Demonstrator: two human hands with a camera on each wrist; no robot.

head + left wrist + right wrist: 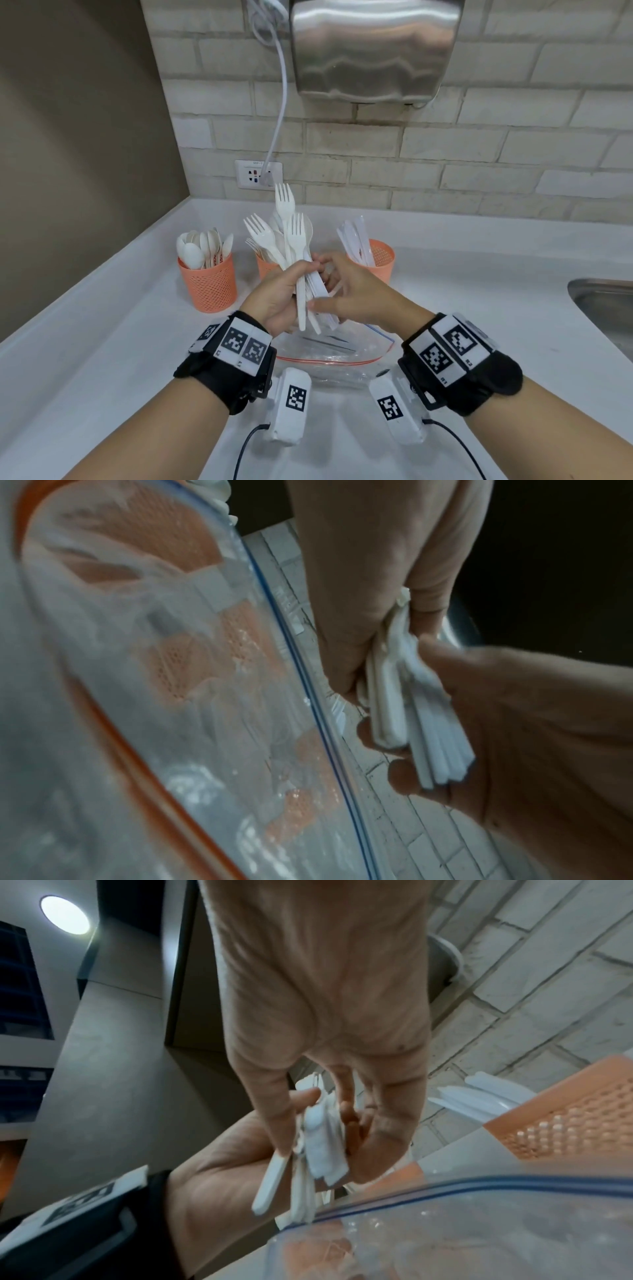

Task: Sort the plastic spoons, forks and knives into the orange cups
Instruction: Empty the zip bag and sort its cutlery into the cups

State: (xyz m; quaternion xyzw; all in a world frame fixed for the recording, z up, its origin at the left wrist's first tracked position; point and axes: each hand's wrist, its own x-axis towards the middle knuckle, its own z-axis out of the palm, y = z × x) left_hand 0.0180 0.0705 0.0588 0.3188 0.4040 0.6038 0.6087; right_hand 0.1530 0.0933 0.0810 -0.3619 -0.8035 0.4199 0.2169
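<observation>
My left hand (281, 294) grips a bundle of white plastic cutlery (295, 240) by the handles, fork heads pointing up, above a clear zip bag (342, 356) on the counter. My right hand (349, 291) pinches handles in the same bundle (318, 1145) from the right side. Three orange mesh cups stand behind: the left cup (209, 284) holds spoons, the middle cup (265, 265), half hidden by my hands, holds forks, and the right cup (382, 257) holds knives. In the left wrist view the handle ends (428, 737) stick out under my left fingers.
A steel sink (603, 301) sits at the right edge of the white counter (102, 342). A hand dryer (373, 48) hangs on the brick wall above, its cable running to an outlet (258, 174). A brown wall closes the left side.
</observation>
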